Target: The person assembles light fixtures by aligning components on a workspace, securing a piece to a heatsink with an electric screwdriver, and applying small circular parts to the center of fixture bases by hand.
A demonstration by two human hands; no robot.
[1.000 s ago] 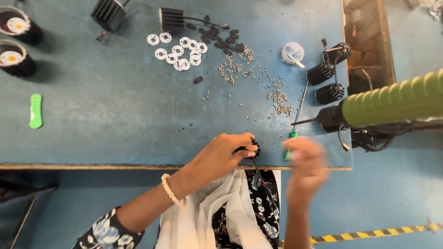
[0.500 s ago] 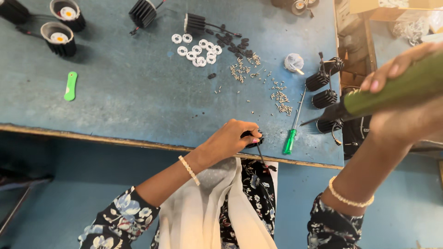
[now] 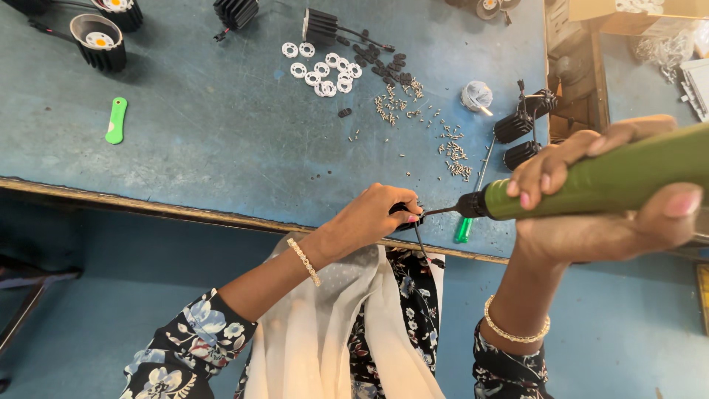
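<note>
Blue worktable [image 3: 221, 148] carried white rings [image 3: 323, 69], loose screws [image 3: 452, 151] and black finned housings [image 3: 521, 137]. Left hand [image 3: 369, 218], fingers curled closed, pinched a small black part [image 3: 410, 216] at the table's near edge. Right hand [image 3: 598, 199] was wrapped fully around a green electric screwdriver [image 3: 613, 177], bit tip touching the part.
</note>
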